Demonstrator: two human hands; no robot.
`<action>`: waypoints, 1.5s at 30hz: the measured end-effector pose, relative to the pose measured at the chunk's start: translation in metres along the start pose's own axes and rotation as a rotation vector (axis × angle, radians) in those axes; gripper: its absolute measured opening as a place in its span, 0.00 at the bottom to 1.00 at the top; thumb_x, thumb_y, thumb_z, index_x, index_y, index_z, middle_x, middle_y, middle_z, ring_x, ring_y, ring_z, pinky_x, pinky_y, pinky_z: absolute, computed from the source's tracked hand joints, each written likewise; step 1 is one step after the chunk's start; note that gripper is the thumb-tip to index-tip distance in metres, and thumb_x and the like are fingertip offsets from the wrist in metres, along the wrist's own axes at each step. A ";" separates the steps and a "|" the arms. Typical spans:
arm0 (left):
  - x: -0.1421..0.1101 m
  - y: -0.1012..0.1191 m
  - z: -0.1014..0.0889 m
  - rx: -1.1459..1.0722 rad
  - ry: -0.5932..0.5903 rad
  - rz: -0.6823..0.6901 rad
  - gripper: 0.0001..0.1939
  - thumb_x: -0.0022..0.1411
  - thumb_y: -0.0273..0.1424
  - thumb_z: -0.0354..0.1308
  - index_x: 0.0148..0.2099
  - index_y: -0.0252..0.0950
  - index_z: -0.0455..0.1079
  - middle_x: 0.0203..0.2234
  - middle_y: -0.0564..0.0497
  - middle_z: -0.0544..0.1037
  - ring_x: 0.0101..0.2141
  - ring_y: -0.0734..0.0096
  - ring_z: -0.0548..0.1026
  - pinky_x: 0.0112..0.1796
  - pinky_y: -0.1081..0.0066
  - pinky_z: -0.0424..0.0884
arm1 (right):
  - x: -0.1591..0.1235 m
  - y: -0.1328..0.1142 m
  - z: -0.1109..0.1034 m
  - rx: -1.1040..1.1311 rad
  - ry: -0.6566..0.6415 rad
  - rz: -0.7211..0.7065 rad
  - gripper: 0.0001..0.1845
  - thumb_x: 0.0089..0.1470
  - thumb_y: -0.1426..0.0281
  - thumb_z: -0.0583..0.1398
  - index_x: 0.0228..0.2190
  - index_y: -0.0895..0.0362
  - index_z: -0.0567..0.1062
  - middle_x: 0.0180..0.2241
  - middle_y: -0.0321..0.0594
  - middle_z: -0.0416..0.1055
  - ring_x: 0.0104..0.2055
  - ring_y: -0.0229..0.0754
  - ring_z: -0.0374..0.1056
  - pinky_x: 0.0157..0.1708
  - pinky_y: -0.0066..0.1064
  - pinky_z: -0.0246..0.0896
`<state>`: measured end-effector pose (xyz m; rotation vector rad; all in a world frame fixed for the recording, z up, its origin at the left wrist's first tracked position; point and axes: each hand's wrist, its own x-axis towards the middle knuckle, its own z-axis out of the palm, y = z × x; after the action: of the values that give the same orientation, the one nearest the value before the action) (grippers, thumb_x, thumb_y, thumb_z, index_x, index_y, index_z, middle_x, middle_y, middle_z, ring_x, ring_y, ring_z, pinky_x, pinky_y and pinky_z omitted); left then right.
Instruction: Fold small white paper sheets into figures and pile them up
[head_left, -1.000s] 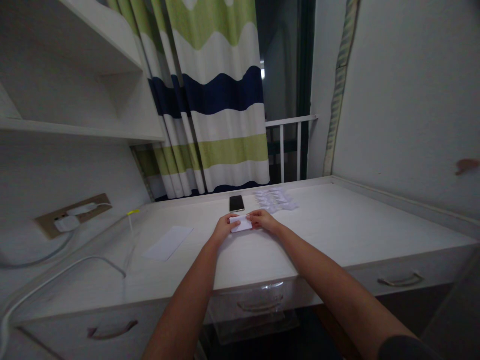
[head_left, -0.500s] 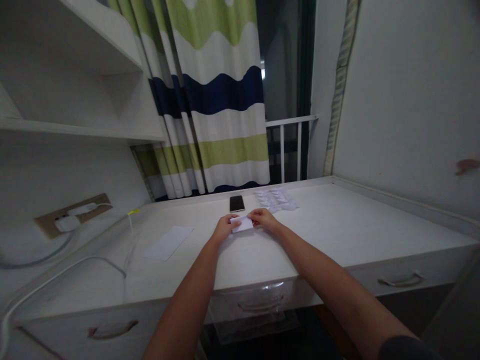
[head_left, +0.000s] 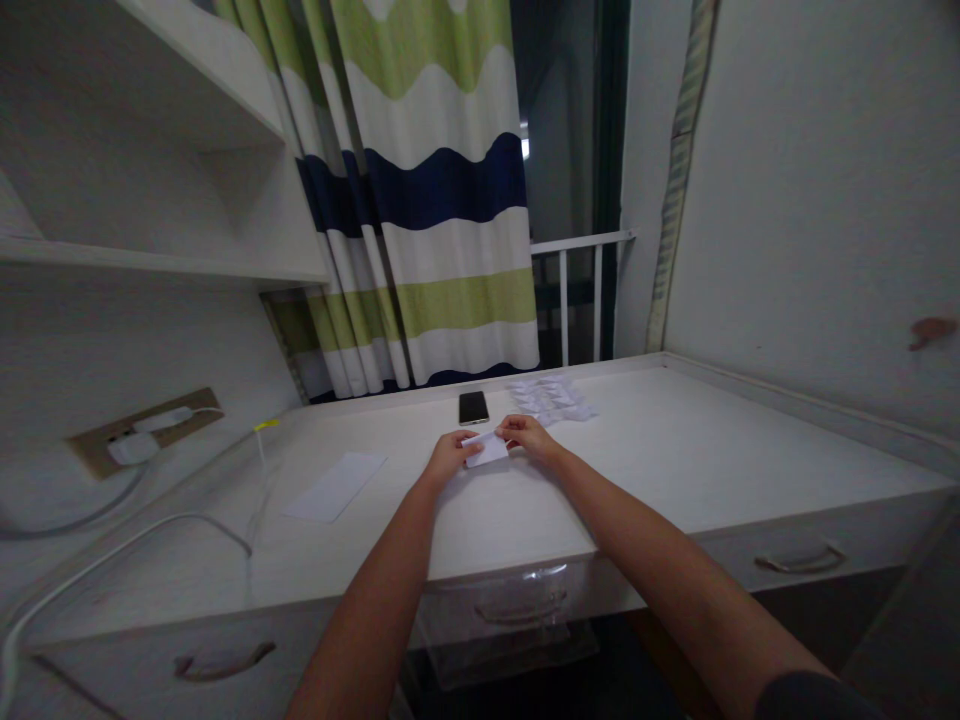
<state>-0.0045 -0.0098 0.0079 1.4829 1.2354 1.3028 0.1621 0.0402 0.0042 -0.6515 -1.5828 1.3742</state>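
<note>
A small piece of folded white paper is held between both hands, just above the desk. My left hand grips its left side, the thumb lying on the front. At the upper right corner my right hand pinches the paper between thumb and fingers. Behind the hands lies a dark-screened phone on the desk. A crumpled, creased white sheet rests beyond my right hand. To the left, a flat white sheet of paper lies on the desktop.
The white desk has drawers with metal handles along its front. A white cable runs over the left side from a wall socket with plugs. A striped curtain hangs behind; shelves overhang the left.
The folded paper and the fingers of both hands have shifted very slightly. Everything else stays in place.
</note>
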 end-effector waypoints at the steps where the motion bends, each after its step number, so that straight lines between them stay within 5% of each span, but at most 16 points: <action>1: 0.000 0.000 0.000 0.000 -0.004 0.000 0.18 0.34 0.33 0.64 0.30 0.28 0.70 0.17 0.53 0.70 0.17 0.79 0.64 0.20 0.76 0.57 | 0.000 0.000 0.000 0.003 0.002 0.003 0.13 0.30 0.65 0.65 0.17 0.60 0.68 0.18 0.31 0.63 0.21 0.31 0.60 0.22 0.24 0.57; 8: -0.002 0.002 0.000 -0.004 0.021 0.013 0.18 0.34 0.33 0.64 0.30 0.29 0.71 0.20 0.52 0.72 0.20 0.76 0.66 0.22 0.76 0.59 | -0.001 0.003 -0.001 0.009 -0.010 0.036 0.14 0.35 0.61 0.62 0.21 0.59 0.72 0.20 0.34 0.65 0.23 0.32 0.61 0.22 0.24 0.57; 14: -0.004 0.006 0.000 0.042 -0.006 0.014 0.16 0.34 0.33 0.63 0.29 0.29 0.71 0.18 0.52 0.71 0.18 0.78 0.65 0.20 0.77 0.57 | -0.001 0.001 0.002 -0.047 0.014 0.065 0.14 0.30 0.63 0.65 0.21 0.60 0.74 0.19 0.34 0.66 0.22 0.32 0.60 0.22 0.24 0.55; 45: -0.006 0.008 0.006 0.085 -0.097 0.035 0.12 0.36 0.34 0.62 0.24 0.30 0.70 0.14 0.55 0.67 0.16 0.80 0.62 0.19 0.77 0.55 | -0.002 0.000 0.008 -0.158 -0.008 -0.053 0.08 0.33 0.67 0.60 0.17 0.60 0.71 0.13 0.31 0.61 0.17 0.30 0.53 0.18 0.24 0.45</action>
<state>0.0025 -0.0174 0.0133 1.6148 1.2199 1.1992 0.1559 0.0348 0.0043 -0.6933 -1.7155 1.2226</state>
